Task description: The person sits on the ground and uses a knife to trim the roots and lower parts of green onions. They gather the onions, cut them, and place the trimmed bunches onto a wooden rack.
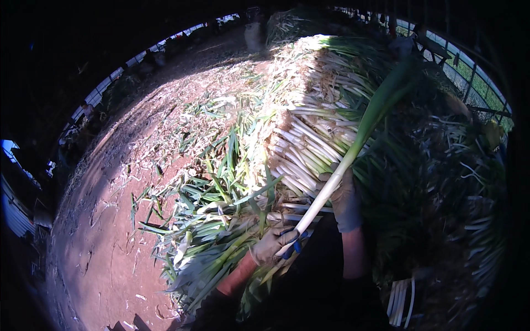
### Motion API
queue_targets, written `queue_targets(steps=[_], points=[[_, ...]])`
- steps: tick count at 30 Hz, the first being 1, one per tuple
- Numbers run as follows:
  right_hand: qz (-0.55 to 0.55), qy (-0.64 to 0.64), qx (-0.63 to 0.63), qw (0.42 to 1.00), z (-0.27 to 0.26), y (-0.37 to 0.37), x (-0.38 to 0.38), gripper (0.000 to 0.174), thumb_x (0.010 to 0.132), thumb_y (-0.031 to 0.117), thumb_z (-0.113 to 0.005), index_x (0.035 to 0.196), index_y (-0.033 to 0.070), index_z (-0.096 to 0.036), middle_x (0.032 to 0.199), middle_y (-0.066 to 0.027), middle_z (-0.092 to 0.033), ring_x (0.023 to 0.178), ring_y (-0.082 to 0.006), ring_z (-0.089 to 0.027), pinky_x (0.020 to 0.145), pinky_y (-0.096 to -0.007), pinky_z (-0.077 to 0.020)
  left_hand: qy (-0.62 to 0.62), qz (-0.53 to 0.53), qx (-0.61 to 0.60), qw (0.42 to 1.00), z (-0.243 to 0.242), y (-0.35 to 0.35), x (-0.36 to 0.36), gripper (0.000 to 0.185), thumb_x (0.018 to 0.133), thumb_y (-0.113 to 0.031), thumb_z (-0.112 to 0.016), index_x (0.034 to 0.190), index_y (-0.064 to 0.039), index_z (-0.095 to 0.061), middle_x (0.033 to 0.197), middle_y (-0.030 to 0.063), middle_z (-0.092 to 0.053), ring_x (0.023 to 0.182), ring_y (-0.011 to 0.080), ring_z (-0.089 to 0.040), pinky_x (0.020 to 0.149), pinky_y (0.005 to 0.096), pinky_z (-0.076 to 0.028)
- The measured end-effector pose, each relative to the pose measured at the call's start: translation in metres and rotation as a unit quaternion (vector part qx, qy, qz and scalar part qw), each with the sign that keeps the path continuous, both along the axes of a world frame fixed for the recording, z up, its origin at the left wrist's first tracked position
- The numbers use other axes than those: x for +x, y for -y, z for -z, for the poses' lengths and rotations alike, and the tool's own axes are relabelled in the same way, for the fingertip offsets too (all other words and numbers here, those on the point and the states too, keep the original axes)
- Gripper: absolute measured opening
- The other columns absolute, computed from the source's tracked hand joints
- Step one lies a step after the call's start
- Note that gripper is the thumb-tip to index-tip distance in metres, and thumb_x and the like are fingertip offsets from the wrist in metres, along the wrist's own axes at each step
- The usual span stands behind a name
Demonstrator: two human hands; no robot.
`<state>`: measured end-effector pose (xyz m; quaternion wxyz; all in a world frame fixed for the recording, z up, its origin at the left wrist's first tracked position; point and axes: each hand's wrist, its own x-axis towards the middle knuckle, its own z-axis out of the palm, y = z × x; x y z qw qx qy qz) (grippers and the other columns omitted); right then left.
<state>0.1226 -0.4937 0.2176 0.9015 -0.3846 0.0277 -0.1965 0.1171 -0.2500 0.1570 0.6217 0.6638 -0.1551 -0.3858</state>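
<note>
One long-stemmed leek or large green onion (331, 186) lies diagonally across the front of me, its white root end low and its green leaves up to the right. My left hand (275, 243), in a pale glove with blue fingertips, is closed around the root end. Higher on the white stem, my gloved right hand (345, 194) holds it, its fingers partly hidden behind the stalk. Just beyond my hands is a large pile of the same white-stemmed vegetables (302, 145), roots to the left. Loose green leaves (211, 240) are heaped beside and under my left forearm.
Reddish soil (103, 248) stretches along the left, strewn with dry peelings (178, 120). Shaded leafy stalks lie on the right; a small group of white stems (400, 300) is at lower right. A sack (253, 36) stands far back. A person (87, 109) is at far left near mesh walls.
</note>
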Motion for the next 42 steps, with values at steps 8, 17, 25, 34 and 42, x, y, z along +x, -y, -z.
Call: queue_targets(steps=[8, 17, 25, 34, 42], points=[[0.016, -0.041, 0.002, 0.999, 0.038, -0.004, 0.014, 0.042, 0.106, 0.031, -0.057, 0.127, -0.005, -0.060, 0.107, -0.0182, -0.071, 0.089, -0.0285, -0.073, 0.081, -0.0427, -0.0606, 0.054, -0.030, 0.015, 0.998, 0.006, 0.009, -0.001, 0.044, 0.101, -0.035, -0.068, 0.128, 0.000, -0.068, 0.090, 0.0023, -0.071, 0.076, 0.0059, -0.062, 0.066, 0.0228, -0.050], [-0.060, -0.023, -0.050, 0.997, 0.032, 0.007, 0.009, 0.035, 0.104, 0.023, -0.060, 0.122, -0.007, -0.064, 0.106, -0.0123, -0.070, 0.090, -0.0213, -0.072, 0.079, -0.0363, -0.0598, 0.180, -0.115, 0.046, 0.976, 0.034, 0.008, -0.006, 0.043, 0.099, -0.031, -0.070, 0.127, 0.002, -0.065, 0.100, 0.0087, -0.073, 0.092, 0.0135, -0.064, 0.087, 0.0301, -0.051], [-0.042, -0.099, -0.062, 0.992, 0.049, 0.009, 0.010, 0.031, 0.101, 0.010, -0.061, 0.128, -0.006, -0.063, 0.110, -0.0138, -0.070, 0.092, -0.0243, -0.073, 0.083, -0.0399, -0.0621, 0.150, -0.052, 0.045, 0.986, 0.041, -0.003, -0.001, 0.045, 0.100, -0.031, -0.070, 0.129, 0.003, -0.064, 0.107, 0.0063, -0.072, 0.097, 0.0126, -0.063, 0.092, 0.0271, -0.049], [-0.046, -0.105, -0.098, 0.989, 0.046, 0.012, 0.007, 0.032, 0.102, 0.022, -0.064, 0.120, -0.005, -0.065, 0.099, -0.0137, -0.071, 0.083, -0.0234, -0.072, 0.075, -0.0386, -0.0628, 0.273, -0.168, 0.082, 0.944, 0.030, 0.008, -0.016, 0.048, 0.095, -0.031, -0.074, 0.132, -0.001, -0.065, 0.106, 0.0191, -0.075, 0.096, 0.0185, -0.071, 0.086, 0.0337, -0.055], [-0.032, -0.179, -0.237, 0.954, 0.040, 0.014, 0.002, 0.022, 0.100, 0.019, -0.067, 0.106, -0.002, -0.067, 0.070, -0.0072, -0.067, 0.053, -0.0135, -0.061, 0.052, -0.0278, -0.0506, 0.245, -0.155, 0.070, 0.955, 0.030, 0.004, -0.009, 0.046, 0.096, -0.041, -0.072, 0.120, -0.001, -0.071, 0.083, 0.0124, -0.072, 0.074, 0.0186, -0.067, 0.070, 0.0351, -0.053]])
